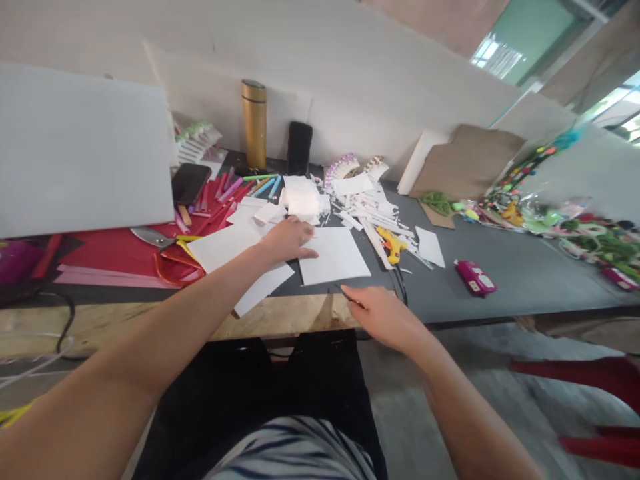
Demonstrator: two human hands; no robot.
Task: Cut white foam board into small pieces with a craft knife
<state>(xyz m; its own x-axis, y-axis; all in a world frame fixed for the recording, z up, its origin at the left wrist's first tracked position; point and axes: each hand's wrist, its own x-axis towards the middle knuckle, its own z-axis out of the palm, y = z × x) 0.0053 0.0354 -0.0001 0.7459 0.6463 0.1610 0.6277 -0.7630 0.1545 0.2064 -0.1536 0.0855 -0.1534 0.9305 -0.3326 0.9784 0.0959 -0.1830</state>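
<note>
My left hand [290, 240] lies with fingers spread flat on the edge of a square white sheet [336, 259], where it meets other loose white sheets [223, 245]. It holds nothing. My right hand [383, 315] hovers at the table's near edge, just below that square sheet. Its fingers are pinched on a thin dark stick [345, 292], perhaps a pen or pencil; I cannot make out which. A yellow glue gun [391, 244] lies just right of the sheet.
Red-handled scissors [170, 261] lie on red paper at left. Behind are markers [263, 185], a black phone [190, 183], a gold flask [254, 124], a pile of white strips [370, 210], a large white board [80, 147], cardboard [470, 160] and a pink object [475, 277].
</note>
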